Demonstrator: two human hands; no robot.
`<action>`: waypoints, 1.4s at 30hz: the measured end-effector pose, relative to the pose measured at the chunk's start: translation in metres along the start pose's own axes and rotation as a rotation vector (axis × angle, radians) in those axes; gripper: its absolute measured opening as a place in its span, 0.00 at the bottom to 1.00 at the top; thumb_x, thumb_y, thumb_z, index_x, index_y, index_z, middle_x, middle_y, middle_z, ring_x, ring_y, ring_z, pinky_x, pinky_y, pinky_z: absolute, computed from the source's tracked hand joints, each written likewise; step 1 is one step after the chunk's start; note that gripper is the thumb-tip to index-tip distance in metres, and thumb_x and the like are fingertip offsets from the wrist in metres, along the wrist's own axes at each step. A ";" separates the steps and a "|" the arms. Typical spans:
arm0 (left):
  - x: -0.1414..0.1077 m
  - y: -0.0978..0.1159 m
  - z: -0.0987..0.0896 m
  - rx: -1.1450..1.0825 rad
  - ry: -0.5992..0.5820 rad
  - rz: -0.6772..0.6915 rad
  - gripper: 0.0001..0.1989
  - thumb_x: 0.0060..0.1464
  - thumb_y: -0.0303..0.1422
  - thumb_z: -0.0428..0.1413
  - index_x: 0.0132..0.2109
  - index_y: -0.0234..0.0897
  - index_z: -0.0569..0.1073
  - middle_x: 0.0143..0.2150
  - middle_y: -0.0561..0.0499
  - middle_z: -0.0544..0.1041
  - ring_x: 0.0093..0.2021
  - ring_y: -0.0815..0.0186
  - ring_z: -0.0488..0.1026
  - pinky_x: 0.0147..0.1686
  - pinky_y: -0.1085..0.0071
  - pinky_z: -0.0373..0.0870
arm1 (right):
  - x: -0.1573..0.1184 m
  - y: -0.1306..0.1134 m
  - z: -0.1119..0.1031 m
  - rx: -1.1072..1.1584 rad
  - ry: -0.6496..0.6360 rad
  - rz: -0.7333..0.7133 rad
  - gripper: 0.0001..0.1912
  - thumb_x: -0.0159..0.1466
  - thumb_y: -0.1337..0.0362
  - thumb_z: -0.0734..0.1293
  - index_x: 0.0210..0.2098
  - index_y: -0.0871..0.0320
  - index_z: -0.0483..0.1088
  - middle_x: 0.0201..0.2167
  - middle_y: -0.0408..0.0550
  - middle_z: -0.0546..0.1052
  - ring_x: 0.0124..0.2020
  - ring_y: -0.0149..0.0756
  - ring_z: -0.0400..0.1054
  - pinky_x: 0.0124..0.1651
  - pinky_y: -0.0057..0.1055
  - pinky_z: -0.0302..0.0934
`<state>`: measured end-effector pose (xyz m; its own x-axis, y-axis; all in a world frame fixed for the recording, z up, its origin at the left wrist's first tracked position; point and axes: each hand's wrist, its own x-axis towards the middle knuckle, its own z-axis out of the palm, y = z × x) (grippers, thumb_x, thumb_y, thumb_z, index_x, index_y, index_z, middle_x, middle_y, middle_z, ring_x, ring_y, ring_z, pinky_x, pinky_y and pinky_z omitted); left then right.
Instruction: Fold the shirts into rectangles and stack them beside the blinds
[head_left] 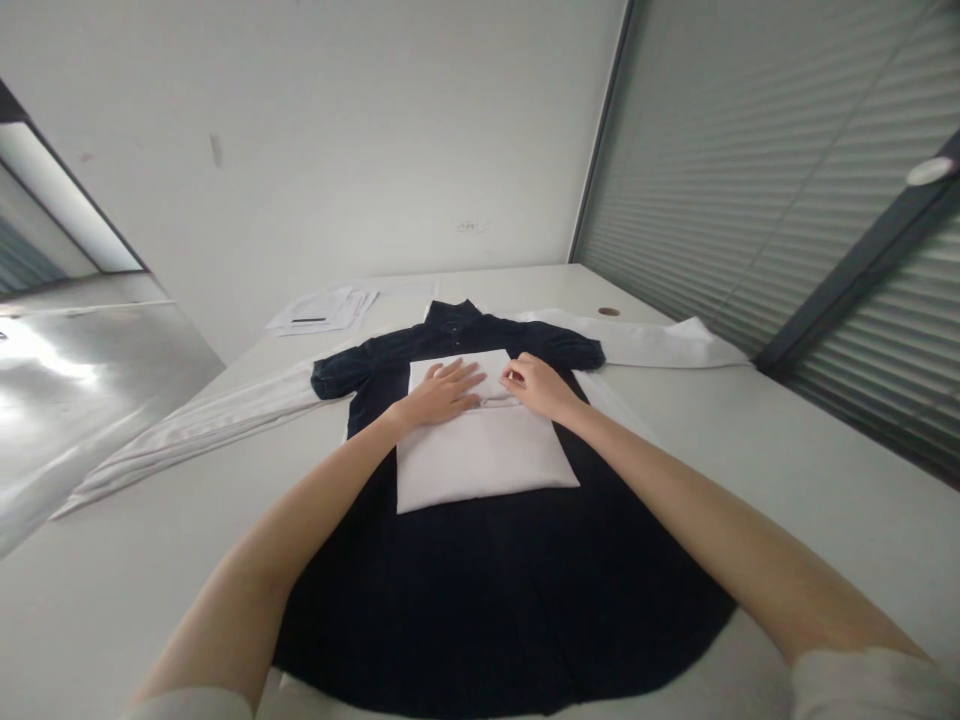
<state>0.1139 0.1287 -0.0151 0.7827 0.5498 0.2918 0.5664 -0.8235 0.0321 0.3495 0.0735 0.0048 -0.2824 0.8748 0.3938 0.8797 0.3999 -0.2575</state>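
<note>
The likeliest trouble, as I judge it, is the folded white cloth [480,455] skewing: if the right hand [531,385] tugs at the upper part harder than the left hand [441,394] presses, the whole piece could swivel or slide over the dark shirt [502,600] beneath. Its lower edge already slants, with the near left corner closer to the wearer than the right one. A wrinkle shows between the hands at the fold line, and pressing there without smoothing it could set a crease. Dragging the cloth might also ruck up the dark fabric, since the two layers touch and nothing visible pins them to the worktop [817,440].

The cloth lies directly under the left hand, which rests flat on its upper left part with fingers spread. The right hand is narrow, fingertips drawn together at the upper right edge; I cannot tell whether fabric is caught between them. Most of the cloth extends from both hands toward the wearer, while long white sleeves [202,425] reach out well apart from them on either side
</note>
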 end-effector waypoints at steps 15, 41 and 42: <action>-0.029 -0.073 0.006 -0.393 0.232 -0.837 0.21 0.51 0.48 0.59 0.43 0.35 0.76 0.56 0.36 0.73 0.63 0.40 0.60 0.61 0.47 0.55 | 0.058 0.034 0.031 0.170 -0.158 0.513 0.25 0.57 0.45 0.73 0.40 0.62 0.76 0.45 0.63 0.78 0.49 0.53 0.73 0.48 0.37 0.64; -0.108 0.008 -0.087 -0.151 0.382 0.106 0.07 0.58 0.29 0.56 0.43 0.41 0.66 0.42 0.47 0.73 0.42 0.63 0.72 0.42 0.65 0.73 | -0.037 0.000 -0.062 0.593 0.027 -0.009 0.12 0.56 0.61 0.70 0.37 0.54 0.66 0.36 0.46 0.75 0.36 0.39 0.69 0.41 0.35 0.64; -0.117 0.014 -0.086 -0.083 0.341 0.172 0.06 0.58 0.28 0.55 0.42 0.41 0.67 0.42 0.47 0.74 0.42 0.62 0.72 0.41 0.64 0.73 | -0.049 -0.005 -0.065 0.513 -0.004 -0.070 0.09 0.57 0.62 0.69 0.36 0.54 0.66 0.36 0.47 0.74 0.37 0.40 0.68 0.42 0.35 0.63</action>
<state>0.0078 0.0407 0.0335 0.7257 0.3361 0.6003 0.4005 -0.9158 0.0286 0.3840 0.0109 0.0439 -0.3365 0.8418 0.4221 0.5582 0.5393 -0.6305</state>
